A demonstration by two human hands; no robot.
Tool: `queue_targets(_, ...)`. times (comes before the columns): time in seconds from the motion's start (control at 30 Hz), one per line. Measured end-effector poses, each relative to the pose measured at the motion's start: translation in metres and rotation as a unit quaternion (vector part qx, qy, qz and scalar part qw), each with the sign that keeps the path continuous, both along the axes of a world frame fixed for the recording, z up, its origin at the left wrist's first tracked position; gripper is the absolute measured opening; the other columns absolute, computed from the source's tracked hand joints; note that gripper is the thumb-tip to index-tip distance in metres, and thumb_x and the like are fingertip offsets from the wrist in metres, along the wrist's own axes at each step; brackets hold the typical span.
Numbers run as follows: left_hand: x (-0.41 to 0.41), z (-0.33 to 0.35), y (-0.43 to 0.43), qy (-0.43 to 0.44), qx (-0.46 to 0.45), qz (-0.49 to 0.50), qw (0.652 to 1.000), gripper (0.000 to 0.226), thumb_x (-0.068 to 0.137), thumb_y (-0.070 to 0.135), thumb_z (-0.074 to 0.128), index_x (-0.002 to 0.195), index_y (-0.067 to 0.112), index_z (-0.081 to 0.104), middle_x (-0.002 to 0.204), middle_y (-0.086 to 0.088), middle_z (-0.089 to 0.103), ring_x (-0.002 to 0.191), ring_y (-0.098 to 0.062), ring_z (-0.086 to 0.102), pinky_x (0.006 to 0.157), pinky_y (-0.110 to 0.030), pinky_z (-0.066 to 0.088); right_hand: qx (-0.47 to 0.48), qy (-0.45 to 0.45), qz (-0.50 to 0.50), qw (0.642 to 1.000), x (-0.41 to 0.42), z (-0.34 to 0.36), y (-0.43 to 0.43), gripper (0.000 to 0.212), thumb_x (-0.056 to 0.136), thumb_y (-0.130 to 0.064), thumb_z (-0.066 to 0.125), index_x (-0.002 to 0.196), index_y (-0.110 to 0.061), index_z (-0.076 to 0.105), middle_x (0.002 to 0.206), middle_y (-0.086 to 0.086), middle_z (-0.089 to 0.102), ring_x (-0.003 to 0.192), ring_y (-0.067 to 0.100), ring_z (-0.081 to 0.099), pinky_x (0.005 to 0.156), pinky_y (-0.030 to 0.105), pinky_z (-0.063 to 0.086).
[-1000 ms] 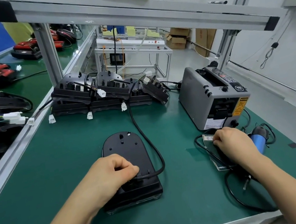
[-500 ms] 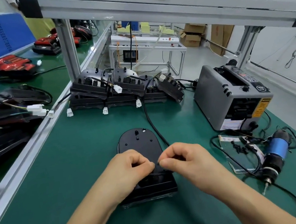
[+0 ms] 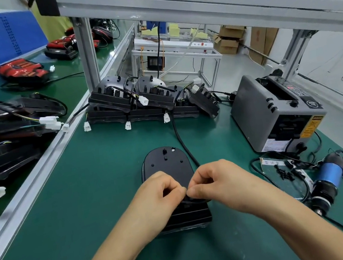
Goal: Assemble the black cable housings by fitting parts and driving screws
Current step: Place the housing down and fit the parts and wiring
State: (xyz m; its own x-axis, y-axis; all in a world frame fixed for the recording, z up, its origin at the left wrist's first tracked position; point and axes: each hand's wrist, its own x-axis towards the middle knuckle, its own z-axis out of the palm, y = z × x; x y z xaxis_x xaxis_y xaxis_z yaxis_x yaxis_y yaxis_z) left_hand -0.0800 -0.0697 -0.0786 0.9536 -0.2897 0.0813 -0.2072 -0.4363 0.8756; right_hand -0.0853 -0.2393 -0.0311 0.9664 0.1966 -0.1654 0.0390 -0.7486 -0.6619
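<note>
A black cable housing [image 3: 167, 166] lies flat on the green mat in front of me, with its black cable [image 3: 183, 143] running off toward the back. My left hand [image 3: 154, 197] has curled fingers over the housing's near end and pinches the cable where it loops there. My right hand [image 3: 217, 186] meets it fingertip to fingertip. Its thumb and forefinger pinch something small that stays hidden. To the right, a blue electric screwdriver [image 3: 328, 174] lies on the mat beside a few black screws [image 3: 284, 173].
A grey tape dispenser [image 3: 275, 113] stands at the right. Stacked black housings [image 3: 139, 105] with white connectors line the back, beside an aluminium post [image 3: 86, 53]. More housings [image 3: 0, 145] lie on the bench to the left, beyond a rail.
My right hand left the screw pile by the dispenser and came over the housing to meet my left hand. Since half a second ago both hands have barely moved.
</note>
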Motion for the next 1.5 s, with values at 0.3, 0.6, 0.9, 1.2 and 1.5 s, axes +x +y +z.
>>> queue_targets(0.3, -0.002, -0.008, -0.002, -0.055, 0.024, 0.005, 0.998, 0.020, 0.093, 0.028, 0.046, 0.074, 0.020, 0.046, 0.084, 0.015, 0.046, 0.089, 0.001, 0.044, 0.075, -0.015, 0.036, -0.006, 0.031, 0.024, 0.999, 0.008, 0.001, 0.000, 0.013, 0.077, -0.038, 0.072, 0.072, -0.029, 0.063, 0.076, -0.011, 0.066, 0.077, 0.009, 0.062, 0.080, 0.035, 0.054)
queue_targets(0.6, -0.002, -0.006, 0.000, -0.063, 0.026, 0.001, 0.998, 0.021, 0.094, 0.029, 0.046, 0.074, 0.022, 0.049, 0.082, 0.014, 0.049, 0.086, 0.002, 0.045, 0.073, -0.009, 0.034, 0.024, 0.045, 0.044, 0.998, 0.008, -0.006, 0.000, 0.011, 0.081, -0.033, 0.071, 0.071, -0.035, 0.068, 0.067, -0.021, 0.065, 0.064, -0.009, 0.056, 0.066, 0.014, 0.046)
queue_targets(0.9, -0.018, -0.003, 0.008, -0.103, 0.074, 0.010, 0.992, 0.009, 0.078, 0.044, 0.063, 0.078, 0.037, 0.058, 0.091, 0.024, 0.048, 0.098, 0.005, 0.043, 0.080, -0.010, 0.034, 0.076, 0.044, 0.015, 0.996, 0.004, -0.013, -0.003, 0.015, 0.083, -0.020, 0.071, 0.071, -0.030, 0.071, 0.066, -0.013, 0.066, 0.066, 0.001, 0.058, 0.075, 0.029, 0.052)
queue_targets(1.2, -0.024, -0.014, -0.005, -0.123, 0.044, 0.046, 0.990, 0.014, 0.080, 0.034, 0.067, 0.075, 0.038, 0.055, 0.093, 0.022, 0.046, 0.108, 0.005, 0.033, 0.083, -0.004, 0.026, 0.089, -0.030, 0.000, 0.996, -0.007, -0.015, -0.004, 0.023, 0.079, -0.020, 0.074, 0.063, -0.037, 0.068, 0.070, -0.013, 0.068, 0.066, 0.002, 0.059, 0.072, 0.029, 0.051)
queue_targets(1.5, -0.025, -0.018, -0.006, -0.130, -0.002, 0.048, 0.990, 0.016, 0.078, 0.021, 0.072, 0.074, 0.029, 0.059, 0.088, 0.017, 0.049, 0.102, -0.001, 0.041, 0.080, -0.006, 0.029, -0.060, -0.175, 0.042, 0.982, -0.012, -0.024, -0.003, 0.008, 0.084, -0.035, 0.067, 0.080, -0.028, 0.069, 0.070, -0.022, 0.054, 0.076, -0.004, 0.050, 0.067, 0.008, 0.034)
